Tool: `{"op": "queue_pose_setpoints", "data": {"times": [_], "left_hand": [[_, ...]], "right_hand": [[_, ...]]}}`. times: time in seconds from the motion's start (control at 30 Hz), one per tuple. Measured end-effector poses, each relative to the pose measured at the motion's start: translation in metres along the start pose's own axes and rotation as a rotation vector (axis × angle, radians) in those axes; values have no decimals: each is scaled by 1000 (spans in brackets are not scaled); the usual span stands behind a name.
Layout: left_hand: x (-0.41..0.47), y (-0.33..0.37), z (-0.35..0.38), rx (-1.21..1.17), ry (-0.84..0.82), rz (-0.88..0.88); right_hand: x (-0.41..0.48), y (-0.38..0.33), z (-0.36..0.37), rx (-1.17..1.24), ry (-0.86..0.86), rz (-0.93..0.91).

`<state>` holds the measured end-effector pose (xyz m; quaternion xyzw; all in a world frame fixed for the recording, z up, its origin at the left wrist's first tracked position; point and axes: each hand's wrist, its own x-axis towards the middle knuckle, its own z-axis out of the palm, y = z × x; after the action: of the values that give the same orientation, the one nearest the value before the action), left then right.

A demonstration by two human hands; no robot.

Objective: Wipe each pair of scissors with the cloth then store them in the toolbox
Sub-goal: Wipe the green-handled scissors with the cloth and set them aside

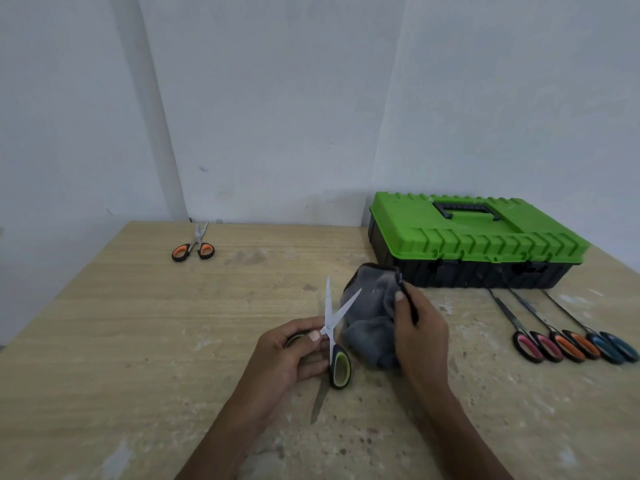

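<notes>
My left hand grips green-handled scissors by one handle loop, blades spread open and pointing up and away. My right hand holds a crumpled grey cloth just right of the blades; one blade tip lies against the cloth. The green-lidded black toolbox stands shut at the back right. An orange-handled pair lies at the far left of the table. Three more pairs lie side by side on the right: pink, orange and blue handles.
The wooden table is worn and scuffed, with pale patches. White walls meet in a corner behind it. The table's left edge runs diagonally toward the near left.
</notes>
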<state>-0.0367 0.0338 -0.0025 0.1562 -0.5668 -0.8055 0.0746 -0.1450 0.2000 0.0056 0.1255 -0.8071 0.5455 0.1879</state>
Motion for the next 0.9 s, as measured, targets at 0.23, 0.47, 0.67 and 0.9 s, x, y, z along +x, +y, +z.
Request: {"op": "queue_pose_setpoints", "data": {"times": [0.23,0.47,0.67,0.9], "left_hand": [[2,0,-1,-33,22,-1],[3,-2,0,-17,16,9],[2,-1,-3,24,14,13],[4,1,-2,31,60,19]], "right_hand": [[-43,-8,19,-248,-332,-499],[-23,8,21,-362,-219,-436],[-11,14,16,-292,-217,-322],[-5,-13,-7,399,-6,113]]}}
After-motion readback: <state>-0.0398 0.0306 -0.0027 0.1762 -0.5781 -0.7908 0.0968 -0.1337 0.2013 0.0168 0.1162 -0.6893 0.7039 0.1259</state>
